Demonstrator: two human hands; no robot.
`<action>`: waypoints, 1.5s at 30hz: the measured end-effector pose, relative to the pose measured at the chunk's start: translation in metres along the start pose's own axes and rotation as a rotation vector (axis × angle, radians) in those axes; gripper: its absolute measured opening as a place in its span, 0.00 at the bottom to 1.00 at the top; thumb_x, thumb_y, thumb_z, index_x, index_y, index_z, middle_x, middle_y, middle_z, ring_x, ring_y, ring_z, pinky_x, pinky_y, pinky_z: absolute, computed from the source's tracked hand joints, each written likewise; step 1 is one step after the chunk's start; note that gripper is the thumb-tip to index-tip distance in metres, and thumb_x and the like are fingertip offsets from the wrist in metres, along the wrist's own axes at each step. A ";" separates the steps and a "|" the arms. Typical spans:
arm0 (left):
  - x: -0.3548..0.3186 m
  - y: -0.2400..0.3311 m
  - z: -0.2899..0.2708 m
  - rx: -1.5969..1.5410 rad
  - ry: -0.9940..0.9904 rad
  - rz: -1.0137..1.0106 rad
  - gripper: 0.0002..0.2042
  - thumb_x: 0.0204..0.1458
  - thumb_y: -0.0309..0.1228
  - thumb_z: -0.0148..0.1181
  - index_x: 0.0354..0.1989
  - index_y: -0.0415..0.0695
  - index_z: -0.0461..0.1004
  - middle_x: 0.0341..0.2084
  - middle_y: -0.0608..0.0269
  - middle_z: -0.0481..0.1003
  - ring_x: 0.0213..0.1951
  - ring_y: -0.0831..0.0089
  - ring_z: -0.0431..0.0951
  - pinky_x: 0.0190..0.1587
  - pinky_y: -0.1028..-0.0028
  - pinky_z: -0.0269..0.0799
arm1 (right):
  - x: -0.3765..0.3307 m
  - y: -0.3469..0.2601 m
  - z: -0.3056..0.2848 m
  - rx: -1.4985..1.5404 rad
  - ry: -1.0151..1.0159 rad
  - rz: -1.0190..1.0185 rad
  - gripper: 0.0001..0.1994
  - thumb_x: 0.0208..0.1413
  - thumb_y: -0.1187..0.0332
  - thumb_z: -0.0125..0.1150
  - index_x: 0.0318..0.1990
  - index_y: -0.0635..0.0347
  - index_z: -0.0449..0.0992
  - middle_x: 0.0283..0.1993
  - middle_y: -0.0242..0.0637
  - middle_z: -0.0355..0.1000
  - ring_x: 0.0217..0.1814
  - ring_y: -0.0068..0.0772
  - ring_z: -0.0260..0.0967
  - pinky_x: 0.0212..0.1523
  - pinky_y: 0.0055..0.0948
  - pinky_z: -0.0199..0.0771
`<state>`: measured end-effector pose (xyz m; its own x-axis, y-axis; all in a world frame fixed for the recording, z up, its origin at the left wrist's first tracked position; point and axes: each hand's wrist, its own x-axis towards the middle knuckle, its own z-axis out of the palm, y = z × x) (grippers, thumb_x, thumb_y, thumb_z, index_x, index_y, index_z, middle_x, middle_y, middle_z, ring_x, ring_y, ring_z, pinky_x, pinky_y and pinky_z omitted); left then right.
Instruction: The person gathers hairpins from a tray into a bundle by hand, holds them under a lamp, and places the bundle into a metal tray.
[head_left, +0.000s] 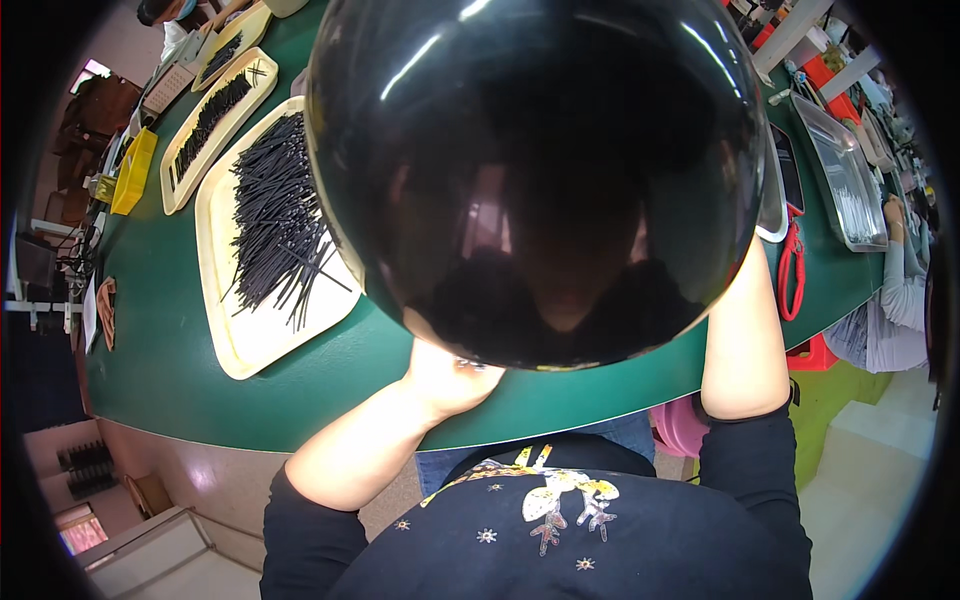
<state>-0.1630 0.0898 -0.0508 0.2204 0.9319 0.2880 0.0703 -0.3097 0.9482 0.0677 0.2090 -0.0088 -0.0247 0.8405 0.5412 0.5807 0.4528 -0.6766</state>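
A large, glossy black dome [540,190] fills the upper middle of the view and covers most of the work area in front of me. Below its lower left edge, the wrist and palm side of my left hand [455,380] show, while the fingers are hidden under it. My right forearm reaches up behind the dome's right side, so that hand is out of sight. What either hand holds cannot be seen. Closest to my left hand is a cream tray [245,345] with a heap of thin black rods [280,215] lying loosely in it.
On the green table [150,350], further trays of black pieces stand at far left, near a yellow bin [134,172]. At right are a dark phone [787,165], a red cord loop [792,270] and a metal tray [845,185] with pale sticks. Another person sits beyond.
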 end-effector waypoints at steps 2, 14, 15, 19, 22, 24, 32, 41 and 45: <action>0.001 -0.009 -0.002 0.245 -0.182 -0.129 0.03 0.57 0.26 0.55 0.34 0.40 0.73 0.26 0.67 0.71 0.31 0.78 0.70 0.37 0.78 0.66 | 0.004 0.006 -0.003 -0.410 -0.181 0.018 0.23 0.52 0.50 0.62 0.39 0.66 0.76 0.32 0.40 0.75 0.35 0.39 0.75 0.39 0.35 0.74; -0.005 -0.006 -0.013 -0.293 -0.283 -0.388 0.14 0.63 0.37 0.49 0.39 0.39 0.75 0.29 0.65 0.77 0.25 0.79 0.75 0.31 0.82 0.68 | -0.020 -0.009 0.025 -0.186 -0.205 -0.164 0.15 0.53 0.64 0.60 0.46 0.61 0.76 0.43 0.43 0.75 0.48 0.40 0.73 0.50 0.35 0.71; -0.005 -0.004 -0.014 -0.385 -0.286 -0.415 0.13 0.63 0.36 0.49 0.41 0.39 0.75 0.29 0.64 0.77 0.22 0.79 0.75 0.28 0.83 0.67 | -0.025 -0.019 0.029 -0.010 -0.245 -0.138 0.15 0.52 0.65 0.60 0.46 0.61 0.76 0.43 0.43 0.75 0.48 0.40 0.73 0.50 0.35 0.71; -0.008 -0.009 -0.013 -0.534 -0.309 -0.370 0.12 0.62 0.33 0.49 0.45 0.37 0.72 0.24 0.62 0.76 0.21 0.79 0.74 0.25 0.82 0.67 | -0.050 -0.047 0.043 0.515 -0.346 -0.101 0.15 0.52 0.66 0.60 0.46 0.62 0.76 0.43 0.43 0.75 0.47 0.40 0.73 0.49 0.34 0.71; -0.007 -0.005 -0.009 -0.849 -0.147 -0.458 0.10 0.56 0.24 0.53 0.45 0.34 0.71 0.28 0.55 0.75 0.23 0.73 0.76 0.24 0.78 0.72 | -0.055 -0.045 0.045 0.618 -0.318 -0.100 0.15 0.51 0.67 0.60 0.46 0.63 0.76 0.43 0.43 0.75 0.46 0.39 0.73 0.48 0.33 0.72; -0.008 -0.005 -0.013 -1.078 -0.028 -0.506 0.11 0.55 0.22 0.53 0.46 0.34 0.70 0.30 0.54 0.75 0.26 0.72 0.77 0.27 0.77 0.73 | -0.055 -0.043 0.047 0.649 -0.304 -0.103 0.15 0.51 0.68 0.60 0.46 0.63 0.76 0.43 0.43 0.75 0.45 0.39 0.73 0.48 0.33 0.72; -0.011 -0.005 -0.017 -1.255 -0.052 -0.497 0.17 0.52 0.16 0.55 0.51 0.32 0.66 0.40 0.50 0.73 0.38 0.66 0.78 0.38 0.72 0.78 | -0.057 -0.043 0.047 0.726 -0.239 -0.112 0.15 0.49 0.71 0.60 0.45 0.65 0.76 0.42 0.43 0.75 0.44 0.38 0.74 0.46 0.31 0.72; -0.010 0.001 -0.008 -1.117 -0.009 -0.437 0.12 0.53 0.22 0.57 0.45 0.33 0.69 0.32 0.52 0.73 0.30 0.68 0.74 0.32 0.73 0.73 | -0.057 -0.044 0.048 0.784 -0.189 -0.139 0.15 0.47 0.74 0.61 0.45 0.66 0.76 0.41 0.43 0.76 0.42 0.36 0.74 0.45 0.29 0.73; -0.007 0.006 -0.007 -0.893 0.045 -0.491 0.10 0.54 0.31 0.59 0.36 0.34 0.73 0.21 0.56 0.75 0.15 0.72 0.72 0.17 0.78 0.68 | -0.056 -0.044 0.046 0.789 -0.167 -0.150 0.15 0.47 0.75 0.61 0.44 0.67 0.76 0.41 0.44 0.76 0.41 0.35 0.75 0.44 0.29 0.73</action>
<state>-0.1709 0.0828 -0.0458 0.3247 0.9301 -0.1718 -0.6126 0.3453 0.7110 0.0057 0.1555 -0.0328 -0.2135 0.7595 0.6145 -0.1802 0.5876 -0.7888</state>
